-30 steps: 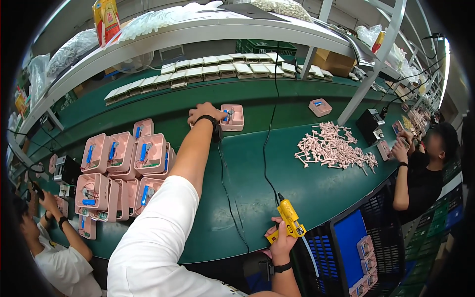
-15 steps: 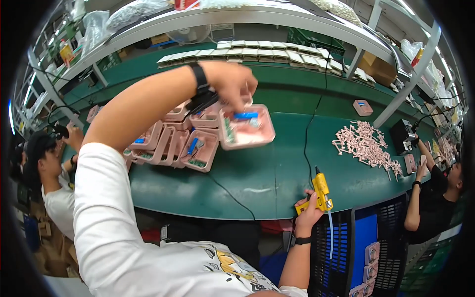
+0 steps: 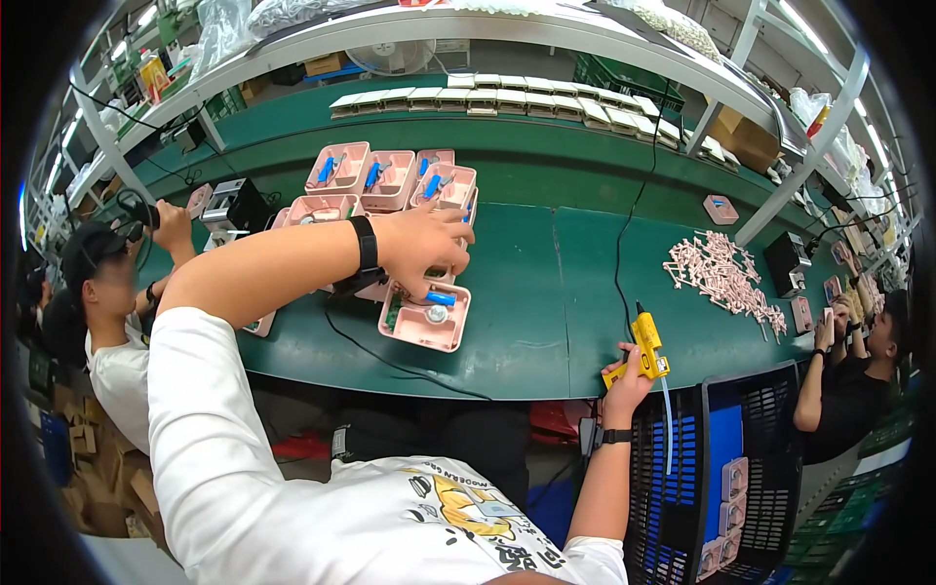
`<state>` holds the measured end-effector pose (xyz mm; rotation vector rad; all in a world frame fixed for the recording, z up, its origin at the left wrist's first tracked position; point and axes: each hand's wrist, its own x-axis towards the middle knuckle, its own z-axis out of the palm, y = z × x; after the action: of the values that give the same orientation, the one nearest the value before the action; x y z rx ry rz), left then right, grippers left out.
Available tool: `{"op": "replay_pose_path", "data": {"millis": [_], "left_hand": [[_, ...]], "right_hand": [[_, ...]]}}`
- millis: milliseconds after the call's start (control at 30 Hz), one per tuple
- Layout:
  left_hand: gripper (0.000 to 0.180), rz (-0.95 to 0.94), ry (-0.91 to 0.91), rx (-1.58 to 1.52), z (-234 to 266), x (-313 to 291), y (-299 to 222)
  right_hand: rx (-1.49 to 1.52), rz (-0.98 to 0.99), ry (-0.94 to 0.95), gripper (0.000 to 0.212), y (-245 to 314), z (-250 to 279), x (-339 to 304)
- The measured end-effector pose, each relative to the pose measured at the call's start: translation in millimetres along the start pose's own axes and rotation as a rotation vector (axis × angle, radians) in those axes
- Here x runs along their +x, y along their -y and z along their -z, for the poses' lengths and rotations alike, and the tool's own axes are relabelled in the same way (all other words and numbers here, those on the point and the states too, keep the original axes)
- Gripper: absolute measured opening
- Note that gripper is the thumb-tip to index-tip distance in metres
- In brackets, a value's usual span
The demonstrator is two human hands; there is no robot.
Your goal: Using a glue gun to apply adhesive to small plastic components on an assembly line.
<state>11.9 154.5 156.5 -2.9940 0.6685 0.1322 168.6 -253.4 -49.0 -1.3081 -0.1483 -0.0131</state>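
One pink box [image 3: 421, 334] is sitting at the near right corner of a cluster, just below my left hand [image 3: 425, 244]; four more boxes [image 3: 390, 193] with blue cylinders are showing beyond it. My left hand is spreading its fingers loosely, and I cannot tell whether it is touching a box. My right hand [image 3: 628, 384] is gripping one yellow glue gun [image 3: 647, 341], its fingers closed around the handle.

The near box is lying open, rounded at the corners, holding one blue cylinder [image 3: 441, 298] and one round silvery disc [image 3: 436, 314].

The cluster is resting on a green bench [image 3: 507, 302], where pink pegs [image 3: 721, 278] are lying heaped. Someone in white [image 3: 122, 366] is working leftward, someone in black [image 3: 846, 402] rightward.
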Motion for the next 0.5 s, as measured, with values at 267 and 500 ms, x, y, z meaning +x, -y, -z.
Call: {"op": "replay_pose_path", "data": {"millis": [267, 500], "left_hand": [[0.017, -0.141, -0.167, 0.158, -22, -5, -21], [0.009, -0.143, -0.132, 0.207, -23, 22, -65]], "right_hand": [[-0.026, 0.003, 0.019, 0.030, -1, 7, -2], [-0.034, 0.002, -0.007, 0.030, -8, 13, 1]]}}
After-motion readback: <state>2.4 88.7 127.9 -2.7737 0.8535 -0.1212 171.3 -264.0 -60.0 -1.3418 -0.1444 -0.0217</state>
